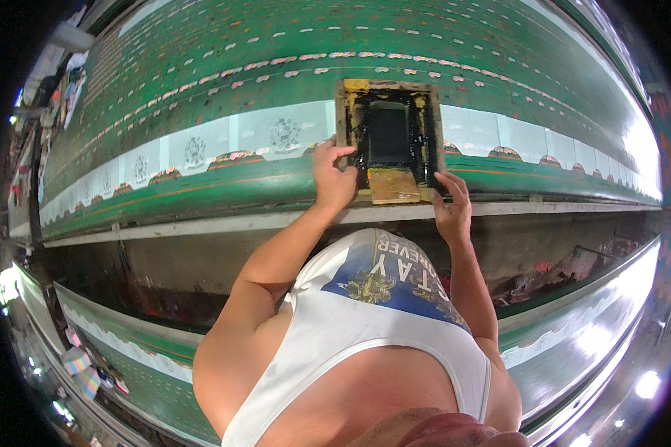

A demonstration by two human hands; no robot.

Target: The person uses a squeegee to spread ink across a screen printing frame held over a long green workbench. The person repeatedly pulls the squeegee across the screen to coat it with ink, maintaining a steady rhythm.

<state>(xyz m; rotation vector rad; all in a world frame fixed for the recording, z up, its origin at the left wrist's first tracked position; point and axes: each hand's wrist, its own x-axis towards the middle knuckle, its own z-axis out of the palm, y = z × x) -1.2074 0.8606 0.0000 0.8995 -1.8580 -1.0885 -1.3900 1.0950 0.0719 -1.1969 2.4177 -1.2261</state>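
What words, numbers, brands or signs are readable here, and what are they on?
Pale lettering on the blue panel of the white tank top: upside down, partly legible, but its wording isn't copied here.
Dark printed designs on the white pieces: too small and blurred to tell whether they hold letters.
Wooden frame: no lettering that I can make out.

- The left hand's (334,177) fingers (341,151) were bent, index pointing rightward.
- The right hand's (452,208) fingers curled slightly, thumb near them.
- Both forearms (470,276) stretched behind the fingers.
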